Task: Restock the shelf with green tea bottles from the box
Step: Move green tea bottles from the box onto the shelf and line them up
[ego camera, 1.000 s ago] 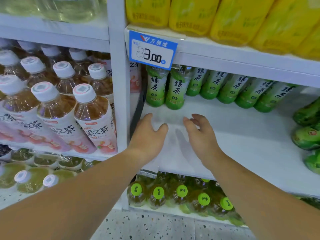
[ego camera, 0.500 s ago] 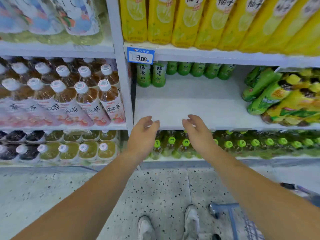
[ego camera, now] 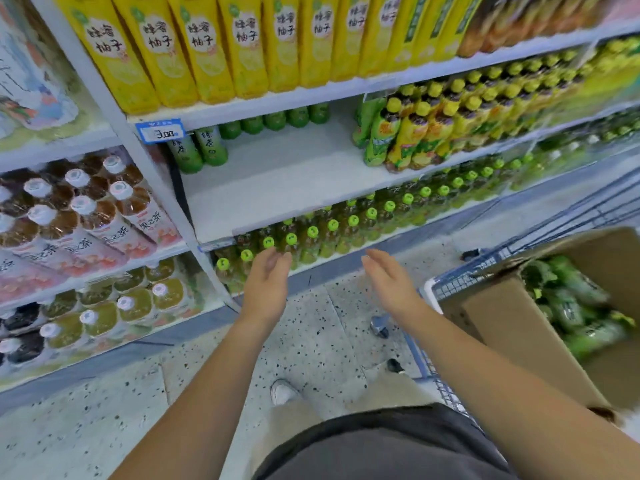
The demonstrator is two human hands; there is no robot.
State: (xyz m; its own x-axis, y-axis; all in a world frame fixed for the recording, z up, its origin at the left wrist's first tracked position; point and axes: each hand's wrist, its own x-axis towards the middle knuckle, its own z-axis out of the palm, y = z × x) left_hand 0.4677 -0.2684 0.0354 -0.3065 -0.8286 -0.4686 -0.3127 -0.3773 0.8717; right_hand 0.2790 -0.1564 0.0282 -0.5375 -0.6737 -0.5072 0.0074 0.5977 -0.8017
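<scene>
A white shelf [ego camera: 277, 188] holds a short row of green tea bottles [ego camera: 211, 147] at its back and left, with bare board in front of them. At the right, a cardboard box [ego camera: 512, 327] in a blue wire cart holds several green tea bottles [ego camera: 571, 306] lying loose. My left hand [ego camera: 268, 282] and my right hand [ego camera: 389, 278] hover empty in front of the lower shelf, fingers relaxed, palms facing each other. Neither hand touches a bottle.
Yellow drink bottles [ego camera: 207, 46] fill the shelf above. Yellow-capped bottles [ego camera: 433, 126] crowd the right of the tea shelf. Green-capped bottles [ego camera: 332, 230] line the shelf below. Brown tea bottles [ego camera: 86, 209] stand on the left. The blue cart [ego camera: 446, 289] stands by my right leg on the speckled floor.
Both hands have pulled back from the tea shelf and down, still empty. The view has swung back and right, bringing the cart and the box of bottles into sight.
</scene>
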